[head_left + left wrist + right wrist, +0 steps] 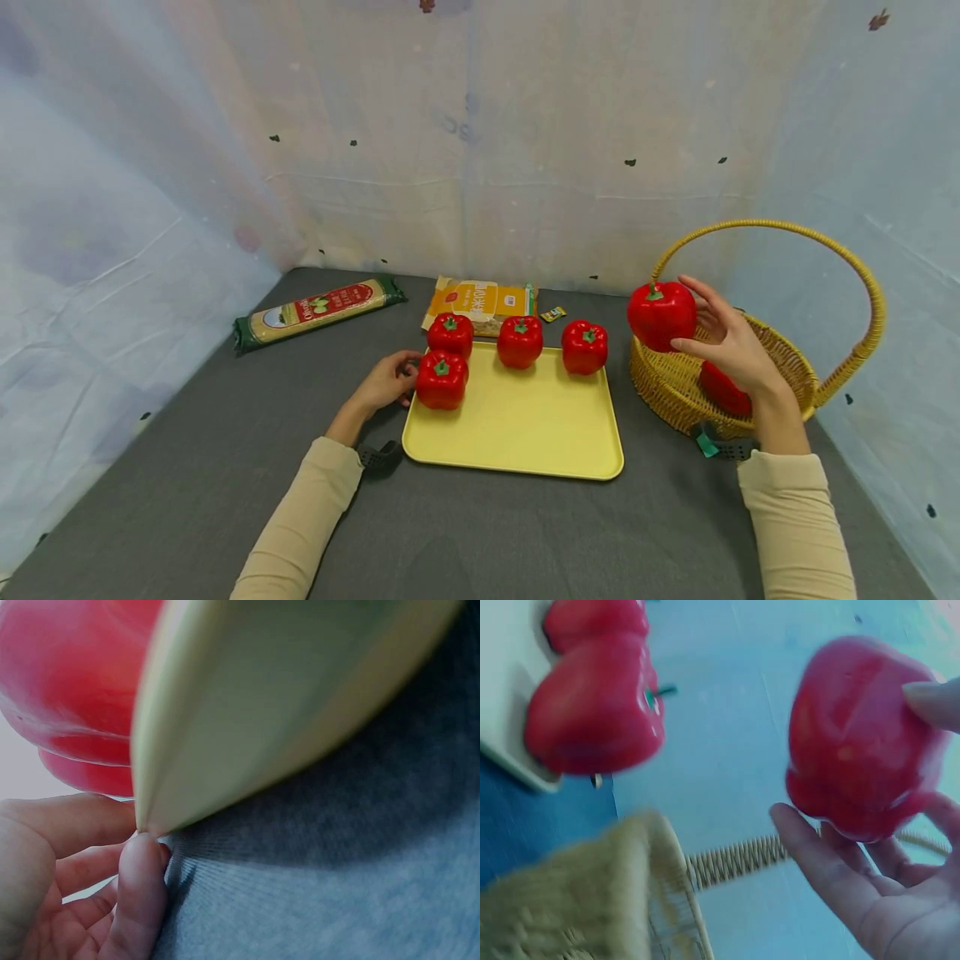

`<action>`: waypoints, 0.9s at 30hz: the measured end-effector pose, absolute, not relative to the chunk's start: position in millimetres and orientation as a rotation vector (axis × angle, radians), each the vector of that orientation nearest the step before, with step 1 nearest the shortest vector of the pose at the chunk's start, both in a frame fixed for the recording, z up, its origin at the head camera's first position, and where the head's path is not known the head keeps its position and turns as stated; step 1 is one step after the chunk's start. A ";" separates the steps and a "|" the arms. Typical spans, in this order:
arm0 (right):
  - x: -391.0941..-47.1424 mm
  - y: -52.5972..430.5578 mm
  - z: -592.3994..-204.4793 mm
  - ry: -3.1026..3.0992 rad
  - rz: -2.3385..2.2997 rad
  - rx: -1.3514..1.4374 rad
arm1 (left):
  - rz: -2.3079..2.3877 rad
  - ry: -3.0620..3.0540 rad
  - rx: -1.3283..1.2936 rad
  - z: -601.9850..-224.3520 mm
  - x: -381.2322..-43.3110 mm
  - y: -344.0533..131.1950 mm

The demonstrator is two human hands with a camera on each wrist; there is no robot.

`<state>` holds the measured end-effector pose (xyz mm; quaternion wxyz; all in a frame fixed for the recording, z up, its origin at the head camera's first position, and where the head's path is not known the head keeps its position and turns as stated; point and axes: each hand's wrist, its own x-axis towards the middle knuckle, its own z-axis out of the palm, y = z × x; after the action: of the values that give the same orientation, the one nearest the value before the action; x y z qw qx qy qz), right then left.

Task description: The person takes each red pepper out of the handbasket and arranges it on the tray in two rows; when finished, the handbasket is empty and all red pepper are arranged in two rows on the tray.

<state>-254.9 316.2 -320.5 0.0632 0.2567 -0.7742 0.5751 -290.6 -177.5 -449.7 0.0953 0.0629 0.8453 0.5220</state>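
Note:
My right hand (726,340) grips a red bell pepper (662,317) in the air over the left rim of the wicker basket (660,392). Thumb and fingers curl round this pepper (862,742) in the right wrist view. My left hand (390,380) is at the left side of the yellow tray (525,421). In the left wrist view its thumb and fingers (142,877) pinch the tray's rim (187,750). On the tray stand several red bell peppers: one front left (442,382), one behind it (450,333), one back middle (520,342), one back right (584,347).
Inside the basket lies another red object (723,390), partly hidden by my right hand; a tall handle (870,292) arches over it. Behind the tray are a yellow food packet (487,302) and a small yellow wrapper (553,314). A long green-ended pasta packet (318,312) lies back left.

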 end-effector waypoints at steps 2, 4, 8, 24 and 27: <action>-255.3 308.3 -321.2 -2.258 1.799 0.864 | 1.549 2.506 0.185 -449.4 -290.4 -177.4; -255.5 300.2 -322.9 -2.200 1.825 0.936 | 1.544 2.507 0.186 -449.0 -290.2 -177.6; -254.5 283.9 -327.9 -2.153 1.837 1.006 | 1.545 2.503 0.184 -447.7 -289.9 -177.7; -243.0 212.0 -349.7 -2.418 1.557 0.914 | 1.551 2.500 0.202 -449.0 -289.6 -178.3; -234.1 195.2 -345.9 -2.457 1.527 0.891 | 1.565 2.504 0.212 -448.9 -289.3 -178.3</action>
<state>-234.1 195.2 -345.9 0.0572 0.2938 -0.8103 0.5037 -289.3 -178.3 -448.9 0.0908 0.0713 0.8424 0.5264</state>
